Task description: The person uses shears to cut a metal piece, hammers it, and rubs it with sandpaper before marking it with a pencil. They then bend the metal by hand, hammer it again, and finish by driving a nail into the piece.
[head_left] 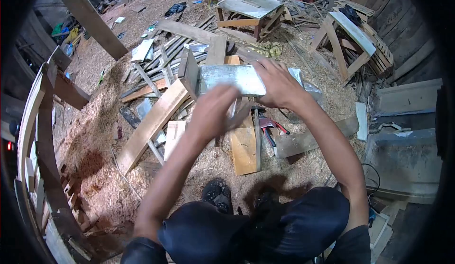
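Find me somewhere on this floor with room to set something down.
Left: shavings-covered floor between the curved frame and the long plank. Right: a smaller patch between the grey board and the white-topped stand. It's crowded below the pale board, around the red-handled tool.

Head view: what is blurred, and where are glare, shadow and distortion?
Head view throughout: the left hand is blurred, the right hand clearer; glare brightens the pale board; shadow lies beside the shoe; outer edges look bowed, corners black.
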Demonstrator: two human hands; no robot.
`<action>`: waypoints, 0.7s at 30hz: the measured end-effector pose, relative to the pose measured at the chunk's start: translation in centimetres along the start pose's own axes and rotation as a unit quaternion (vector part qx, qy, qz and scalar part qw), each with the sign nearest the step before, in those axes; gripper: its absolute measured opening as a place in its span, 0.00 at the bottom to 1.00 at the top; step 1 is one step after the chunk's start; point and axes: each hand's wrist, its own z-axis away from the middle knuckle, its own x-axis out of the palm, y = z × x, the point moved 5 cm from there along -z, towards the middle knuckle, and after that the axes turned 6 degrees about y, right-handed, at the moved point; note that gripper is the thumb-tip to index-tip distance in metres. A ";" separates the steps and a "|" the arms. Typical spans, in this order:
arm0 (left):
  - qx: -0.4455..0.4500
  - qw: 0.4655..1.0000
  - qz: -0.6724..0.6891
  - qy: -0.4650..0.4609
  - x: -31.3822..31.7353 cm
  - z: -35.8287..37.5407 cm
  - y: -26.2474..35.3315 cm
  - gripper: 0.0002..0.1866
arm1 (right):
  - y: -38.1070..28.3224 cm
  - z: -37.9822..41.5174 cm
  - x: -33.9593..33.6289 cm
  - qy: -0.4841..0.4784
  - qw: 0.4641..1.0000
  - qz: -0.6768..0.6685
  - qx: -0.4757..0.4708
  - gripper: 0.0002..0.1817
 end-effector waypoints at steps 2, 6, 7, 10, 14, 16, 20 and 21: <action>-0.194 0.970 0.149 0.005 3.1 6.3 -3.0 0.20 | 0.0 0.2 0.1 0.002 1.000 0.003 0.014 0.49; -0.243 0.944 0.194 0.112 10.3 8.7 -5.5 0.27 | -0.1 0.3 0.6 0.032 0.999 0.002 0.009 0.49; -0.248 0.933 0.204 0.159 10.9 7.8 -5.9 0.30 | -0.2 0.3 0.7 0.033 0.999 0.001 0.009 0.49; -0.270 0.887 0.343 0.147 10.8 4.4 -6.4 0.33 | -0.3 0.4 0.7 0.027 1.000 -0.007 0.013 0.49; -0.282 0.830 0.452 0.163 11.0 2.3 -6.5 0.31 | -0.4 0.1 0.5 0.026 0.999 -0.010 0.016 0.50; -0.244 0.862 0.411 0.168 11.7 2.2 -7.0 0.24 | -0.4 0.2 0.7 0.030 0.999 -0.015 0.020 0.51; -0.218 0.891 0.363 0.163 11.9 2.6 -7.6 0.20 | -0.4 0.2 0.9 0.035 0.999 -0.015 0.020 0.50; -0.223 0.891 0.362 0.158 11.8 2.6 -7.6 0.19 | -0.5 0.2 0.8 0.037 0.999 -0.010 0.018 0.50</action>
